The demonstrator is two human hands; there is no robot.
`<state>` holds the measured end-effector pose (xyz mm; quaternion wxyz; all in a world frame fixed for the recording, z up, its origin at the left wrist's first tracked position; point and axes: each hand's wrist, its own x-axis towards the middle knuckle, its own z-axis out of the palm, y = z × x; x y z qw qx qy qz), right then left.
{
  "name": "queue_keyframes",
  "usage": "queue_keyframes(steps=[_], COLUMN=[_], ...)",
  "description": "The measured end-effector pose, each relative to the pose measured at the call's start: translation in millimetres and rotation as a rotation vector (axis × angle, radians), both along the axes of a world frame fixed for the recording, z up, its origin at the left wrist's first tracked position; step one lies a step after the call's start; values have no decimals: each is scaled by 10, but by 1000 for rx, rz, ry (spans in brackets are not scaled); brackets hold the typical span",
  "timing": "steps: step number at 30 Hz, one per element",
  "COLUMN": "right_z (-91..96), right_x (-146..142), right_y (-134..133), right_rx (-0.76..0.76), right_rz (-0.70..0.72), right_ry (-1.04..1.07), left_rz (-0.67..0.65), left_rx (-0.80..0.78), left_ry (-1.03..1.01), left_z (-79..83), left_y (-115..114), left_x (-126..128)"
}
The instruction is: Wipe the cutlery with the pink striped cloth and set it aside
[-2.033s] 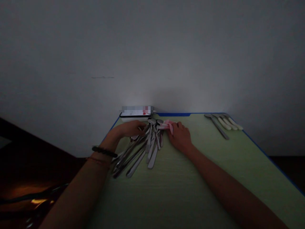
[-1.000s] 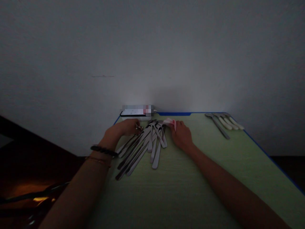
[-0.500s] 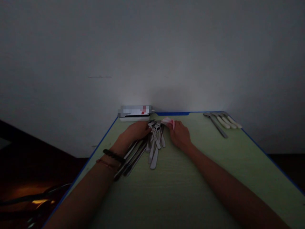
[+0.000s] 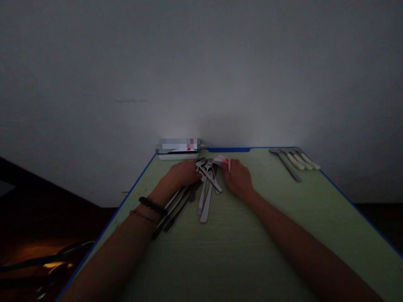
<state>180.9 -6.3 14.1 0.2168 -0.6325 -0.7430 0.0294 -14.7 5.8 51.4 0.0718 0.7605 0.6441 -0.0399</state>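
My left hand (image 4: 183, 173) reaches into a heap of metal cutlery, its fingers curled at the heads. They appear closed on a piece of cutlery (image 4: 214, 181) whose silver handle slants down to the right across the others; whether it is a fork or a spoon I cannot make out. Below it, silver handles (image 4: 206, 207) point toward me. Several dark, longer pieces (image 4: 174, 216) lie partly under my left wrist. Just right of the heap, my right hand (image 4: 238, 178) is closed on a pink and white cloth (image 4: 222, 160), which touches the far end of the heap.
At the far right of the green table (image 4: 252, 251) lie a metal spoon (image 4: 288, 167) and several pieces with cream handles (image 4: 304, 161). A white box (image 4: 178, 156) stands at the back left edge. Behind the table rises a grey wall (image 4: 201, 75).
The slanting piece of cutlery at my left fingers has swung its handle to the right. My left hand has shifted slightly; the right hand and the cloth stay nearly in place.
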Motion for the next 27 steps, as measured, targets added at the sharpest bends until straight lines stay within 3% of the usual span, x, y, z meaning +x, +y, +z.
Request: queue_keyframes(steps=[5, 13, 22, 24, 27], right_z=[4, -20, -50, -62, -94], right_x=[13, 36, 67, 81, 137], right_y=[-4, 17, 44, 60, 118], right_rx=[-7, -13, -5, -17, -51], right_rz=[6, 13, 27, 44, 105], right_ry=[7, 5, 29, 105, 404], left_rz=[-24, -54, -45, -78, -105], left_rx=[-31, -68, -165, -169, -169], left_ry=[10, 46, -165, -184, -245], left_z=[107, 406, 615, 630, 625], left_y=[-6, -81, -147, -157, -177], left_x=[-29, -111, -213, -205, -177])
